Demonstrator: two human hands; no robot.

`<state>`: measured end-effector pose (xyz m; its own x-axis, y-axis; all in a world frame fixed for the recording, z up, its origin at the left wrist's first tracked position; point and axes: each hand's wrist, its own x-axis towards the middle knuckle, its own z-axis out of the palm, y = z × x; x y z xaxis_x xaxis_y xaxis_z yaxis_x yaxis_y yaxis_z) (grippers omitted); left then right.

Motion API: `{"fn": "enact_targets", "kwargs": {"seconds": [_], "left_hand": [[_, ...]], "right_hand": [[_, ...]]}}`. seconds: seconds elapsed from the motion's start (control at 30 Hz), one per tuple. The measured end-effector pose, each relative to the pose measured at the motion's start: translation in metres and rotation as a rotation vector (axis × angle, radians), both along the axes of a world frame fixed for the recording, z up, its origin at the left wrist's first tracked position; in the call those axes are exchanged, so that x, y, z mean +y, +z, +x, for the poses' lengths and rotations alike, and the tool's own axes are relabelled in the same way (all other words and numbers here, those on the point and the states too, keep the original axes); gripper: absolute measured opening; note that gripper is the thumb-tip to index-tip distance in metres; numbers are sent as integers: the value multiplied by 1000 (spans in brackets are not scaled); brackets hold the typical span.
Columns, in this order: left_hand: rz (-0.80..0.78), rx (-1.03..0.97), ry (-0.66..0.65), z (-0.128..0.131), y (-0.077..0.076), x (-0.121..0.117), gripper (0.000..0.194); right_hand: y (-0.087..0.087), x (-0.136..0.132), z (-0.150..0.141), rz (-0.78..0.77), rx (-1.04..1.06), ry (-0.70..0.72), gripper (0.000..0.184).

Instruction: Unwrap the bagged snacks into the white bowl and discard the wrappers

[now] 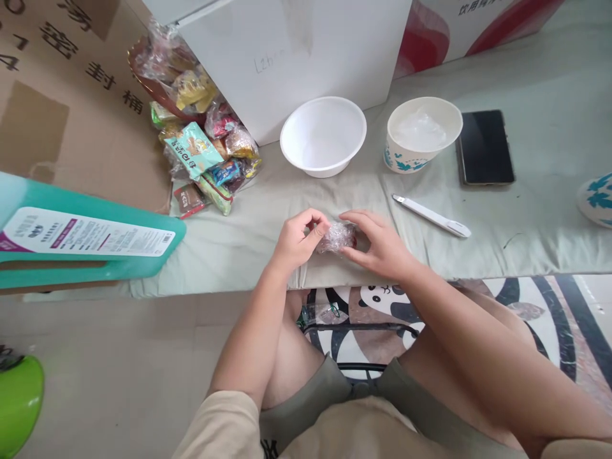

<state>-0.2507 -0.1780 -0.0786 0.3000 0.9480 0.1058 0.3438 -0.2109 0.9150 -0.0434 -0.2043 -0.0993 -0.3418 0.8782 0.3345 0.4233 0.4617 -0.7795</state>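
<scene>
A crinkly clear bundle [336, 238] lies on the pale green cloth [258, 252], right between the two hands. The left hand [302, 239] is at its 9 o'clock side. The tips of that thumb and pointer finger press together, pinching the bundle's edge. The right hand [375, 245] is at 3 o'clock. Its thumb and fingers curl around the bundle, fingers at 1 o'clock and thumb at 5 o'clock, holding it. From the bundle, a white bowl [324, 137] sits at 12 o'clock, a leafy paper tub [406, 158] at 1, and a pile of snacks [196, 150] at 10.
</scene>
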Motion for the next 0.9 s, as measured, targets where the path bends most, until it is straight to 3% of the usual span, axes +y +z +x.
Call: {"fn": "enact_targets", "kwargs": {"seconds": [0.07, 0.17, 0.23, 0.33, 0.4, 0.47, 0.6, 0.7, 0.77, 0.83, 0.9], "left_hand": [[-30, -89, 29, 2, 2, -4, 38], [-31, -166, 94, 5, 6, -8, 43], [-2, -134, 68, 6, 7, -9, 44], [31, 88, -97, 6, 8, -8, 44], [29, 204, -138, 5, 5, -7, 26], [30, 206, -102, 2, 2, -5, 18], [25, 171, -13, -4, 0, -3, 29], [28, 193, -30, -3, 4, -6, 13], [54, 189, -79, 2, 6, -8, 18], [48, 181, -112, 7, 6, -8, 23], [17, 152, -72, 8, 3, -6, 12]], "right_hand": [[2, 1, -2, 10, 13, 30, 43], [6, 1, -5, -4, 25, -13, 14], [6, 1, -7, -50, 59, -95, 4], [3, 2, -9, -198, 230, -193, 5], [-1, 3, -7, -280, 343, -237, 8], [-3, 5, -4, -301, 361, -297, 12], [-1, 9, 7, -233, 181, -384, 30], [2, 9, 12, -167, 135, -392, 16], [3, 9, 13, -184, 154, -363, 7], [3, 8, 12, -218, 176, -325, 8], [3, 9, 12, -238, 196, -337, 14]]}}
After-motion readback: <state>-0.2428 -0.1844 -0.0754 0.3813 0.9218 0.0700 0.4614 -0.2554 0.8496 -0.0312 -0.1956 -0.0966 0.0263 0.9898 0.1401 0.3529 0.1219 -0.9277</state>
